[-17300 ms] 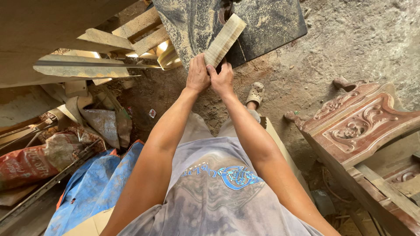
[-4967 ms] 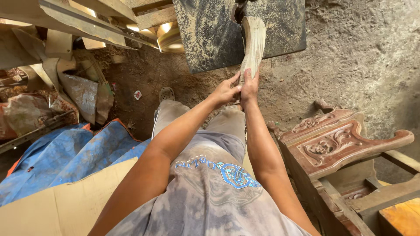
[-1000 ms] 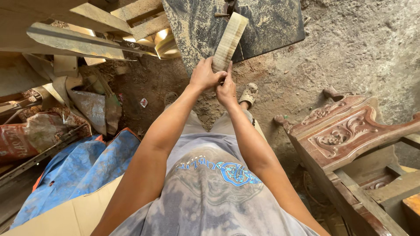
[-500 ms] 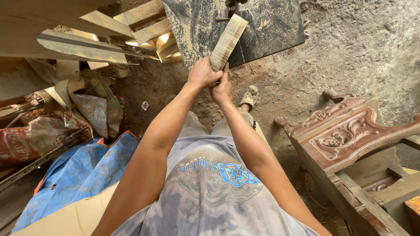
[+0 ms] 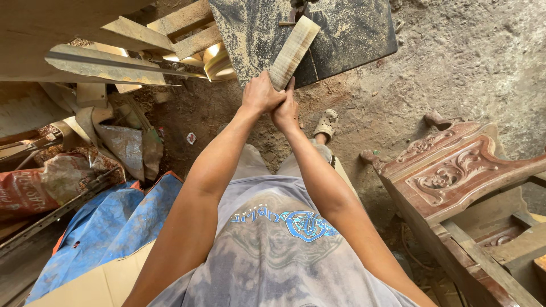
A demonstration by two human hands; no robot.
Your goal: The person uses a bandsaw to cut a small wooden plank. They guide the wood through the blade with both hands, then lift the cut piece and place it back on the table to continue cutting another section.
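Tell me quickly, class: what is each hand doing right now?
Left hand: closed around the near end of the wooden strip.
Right hand: fingers pressed against the same strip's end, helping hold it.

View: one head-worn camera, looking steeply down.
Facing: away from the wearer's chest toward the far saw table (image 5: 341, 34).
Nearness: arm's length.

The person wears a loose, pale grey cotton T-shirt (image 5: 273, 256) with a mottled, washed-out pattern and a blue printed emblem (image 5: 298, 223) across the chest. Both forearms are bare, with no sleeves, watch or gloves. Below are light beige trousers (image 5: 256, 162), and one foot shows a pale, perforated clog-style shoe (image 5: 326, 124).
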